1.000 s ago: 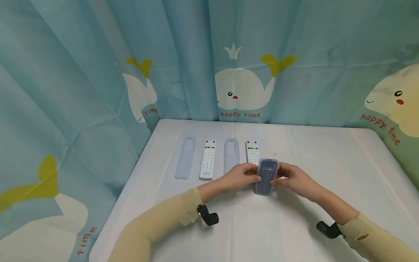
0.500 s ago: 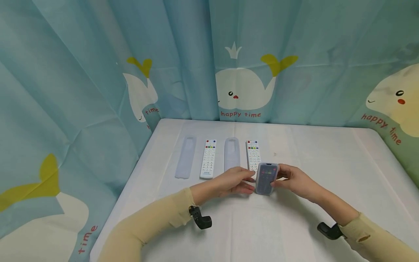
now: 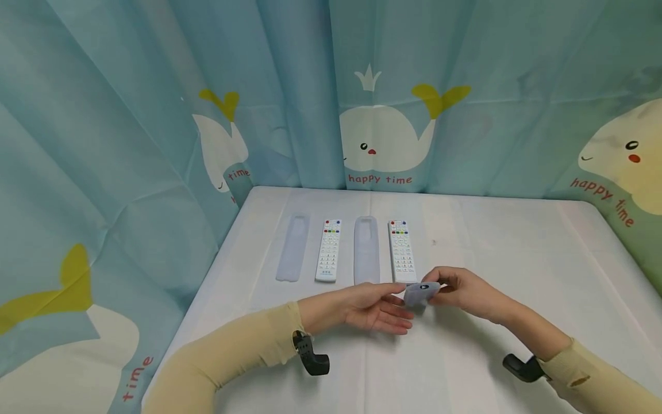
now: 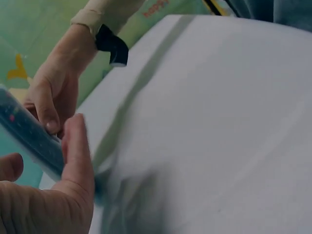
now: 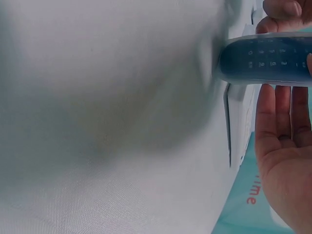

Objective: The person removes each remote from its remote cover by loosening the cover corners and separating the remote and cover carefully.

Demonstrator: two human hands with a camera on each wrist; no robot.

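Observation:
A dark remote in a translucent silicone cover [image 3: 420,292] is held low over the white table [image 3: 517,253], tipped almost flat. My right hand [image 3: 459,289] grips its right side with curled fingers. My left hand [image 3: 381,307] lies open just left of and below it, palm up, fingers straight; the thumb [image 4: 75,146] sits against the cover's edge. The left wrist view shows the covered remote [image 4: 29,136] between that thumb and my right hand [image 4: 53,92]. In the right wrist view the covered remote [image 5: 268,58] hangs above my open left palm [image 5: 282,161].
Lined up at the back of the table are an empty clear cover [image 3: 292,247], a white remote [image 3: 328,250], a second empty cover [image 3: 366,250] and a second white remote [image 3: 402,252]. A blue whale-print curtain [image 3: 383,115] encloses the table.
The covered remote came down from upright to almost flat and nearer me. My left hand let go of it and opened beneath it; my right hand kept its grip.

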